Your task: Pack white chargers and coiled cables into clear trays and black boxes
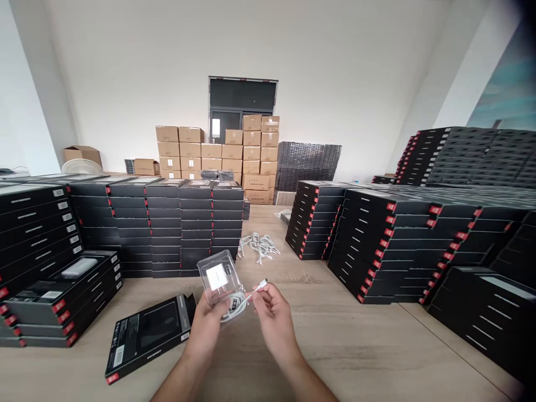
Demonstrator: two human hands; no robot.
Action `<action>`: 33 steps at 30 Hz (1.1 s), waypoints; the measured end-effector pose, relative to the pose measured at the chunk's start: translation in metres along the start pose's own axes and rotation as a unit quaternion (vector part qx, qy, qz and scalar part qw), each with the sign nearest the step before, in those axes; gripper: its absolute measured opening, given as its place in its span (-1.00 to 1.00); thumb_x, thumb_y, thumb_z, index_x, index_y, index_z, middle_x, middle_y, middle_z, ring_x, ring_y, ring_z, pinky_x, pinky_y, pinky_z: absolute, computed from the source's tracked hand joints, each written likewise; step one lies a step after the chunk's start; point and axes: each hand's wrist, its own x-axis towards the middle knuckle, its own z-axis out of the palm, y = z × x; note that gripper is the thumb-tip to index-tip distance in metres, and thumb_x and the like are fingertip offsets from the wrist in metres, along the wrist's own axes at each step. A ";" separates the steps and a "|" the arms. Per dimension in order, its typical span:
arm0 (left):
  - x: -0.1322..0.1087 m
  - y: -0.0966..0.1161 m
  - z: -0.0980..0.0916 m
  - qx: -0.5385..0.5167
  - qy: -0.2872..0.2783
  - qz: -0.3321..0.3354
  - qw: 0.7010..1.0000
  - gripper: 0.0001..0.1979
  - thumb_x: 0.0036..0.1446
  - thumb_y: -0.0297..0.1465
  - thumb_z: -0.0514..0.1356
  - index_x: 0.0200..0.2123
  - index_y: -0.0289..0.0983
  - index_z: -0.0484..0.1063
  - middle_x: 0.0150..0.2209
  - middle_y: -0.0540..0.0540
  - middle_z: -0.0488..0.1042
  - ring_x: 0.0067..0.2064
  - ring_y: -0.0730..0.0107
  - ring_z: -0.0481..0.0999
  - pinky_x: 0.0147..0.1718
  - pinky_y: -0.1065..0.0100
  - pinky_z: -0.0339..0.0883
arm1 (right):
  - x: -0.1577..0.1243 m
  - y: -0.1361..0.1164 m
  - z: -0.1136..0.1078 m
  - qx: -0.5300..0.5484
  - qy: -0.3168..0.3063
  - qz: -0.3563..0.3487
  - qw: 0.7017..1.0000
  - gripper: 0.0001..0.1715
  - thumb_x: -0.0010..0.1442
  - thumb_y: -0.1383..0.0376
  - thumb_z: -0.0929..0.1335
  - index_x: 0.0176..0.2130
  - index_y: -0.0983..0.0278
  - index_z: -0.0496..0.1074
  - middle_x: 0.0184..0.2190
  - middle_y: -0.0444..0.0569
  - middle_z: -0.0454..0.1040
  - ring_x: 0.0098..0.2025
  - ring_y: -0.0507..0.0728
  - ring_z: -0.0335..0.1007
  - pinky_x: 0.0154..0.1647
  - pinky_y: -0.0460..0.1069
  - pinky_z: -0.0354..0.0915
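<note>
My left hand point(208, 319) is closed on a clear plastic tray point(204, 262), tilted up above the table. A white charger plug point(216, 277) sits in the tray's upper part. Below it, a coiled white cable point(238, 306) lies against the tray under my left thumb. Between the fingertips of my right hand point(274, 312) is one end of that cable, its white connector point(262, 285) pointing up and to the right. A black box point(148, 335) with its end flap open rests on the table, left of my left hand.
Several loose white cables point(262, 244) lie on the wooden table point(310, 335) beyond my hands. Stacks of black boxes rise at the left point(163, 223) and right point(368, 245). Cardboard cartons point(251, 151) are piled at the back, beside a stack of dark trays point(307, 164).
</note>
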 end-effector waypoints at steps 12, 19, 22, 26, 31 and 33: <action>-0.015 0.012 0.003 -0.127 -0.125 -0.095 0.979 -0.38 -0.17 -0.48 0.34 0.05 -0.21 0.37 -0.01 -0.25 0.55 -0.03 0.03 0.55 -0.15 0.18 0.41 | 0.007 -0.001 -0.010 0.044 0.018 0.008 0.999 -0.67 0.04 0.07 0.45 -0.30 0.27 0.48 -0.42 -0.05 0.52 -0.37 0.14 0.40 -0.30 0.00 0.31; -0.016 0.014 0.006 -0.123 -0.131 -0.073 0.981 -0.44 -0.15 -0.46 0.35 0.01 -0.21 0.41 -0.01 -0.21 0.55 -0.01 0.06 0.53 -0.14 0.23 0.39 | 0.007 0.000 -0.008 0.055 0.049 0.016 0.997 -0.65 0.05 0.09 0.45 -0.22 0.27 0.46 -0.42 -0.06 0.52 -0.39 0.12 0.40 -0.34 -0.02 0.31; -0.017 0.012 0.009 -0.137 -0.145 -0.058 0.978 -0.47 -0.15 -0.48 0.35 -0.02 -0.21 0.44 0.02 -0.19 0.53 0.12 0.04 0.43 -0.03 0.21 0.33 | 0.006 -0.001 -0.009 0.029 0.073 -0.019 0.997 -0.68 0.10 0.12 0.42 -0.19 0.26 0.44 -0.45 -0.10 0.48 -0.42 0.08 0.36 -0.36 -0.05 0.30; -0.020 0.010 0.011 -0.140 -0.145 -0.051 0.978 -0.51 -0.16 -0.48 0.36 -0.06 -0.23 0.47 -0.02 -0.20 0.56 0.12 0.01 0.42 0.03 0.17 0.28 | 0.005 -0.002 -0.011 -0.113 0.054 -0.111 0.986 -0.71 0.21 0.23 0.32 -0.08 0.25 0.46 -0.47 -0.12 0.41 -0.47 0.05 0.31 -0.41 -0.08 0.28; -0.024 0.011 0.013 -0.120 -0.168 -0.051 0.977 -0.53 -0.13 -0.48 0.34 -0.06 -0.27 0.48 -0.07 -0.20 0.58 0.05 0.02 0.48 0.06 0.14 0.23 | 0.006 -0.002 -0.017 -0.363 0.019 -0.294 0.884 -0.65 0.21 0.42 0.25 -0.09 0.25 0.53 -0.48 -0.09 0.39 -0.45 0.05 0.32 -0.37 -0.08 0.25; -0.025 0.011 0.015 -0.125 -0.184 -0.047 0.974 -0.53 -0.13 -0.51 0.32 -0.05 -0.28 0.48 -0.06 -0.20 0.57 0.04 0.03 0.48 0.06 0.15 0.21 | 0.008 -0.003 -0.017 -0.433 0.019 -0.331 0.838 -0.63 0.17 0.47 0.25 -0.12 0.25 0.54 -0.50 -0.09 0.40 -0.43 0.06 0.34 -0.36 -0.08 0.23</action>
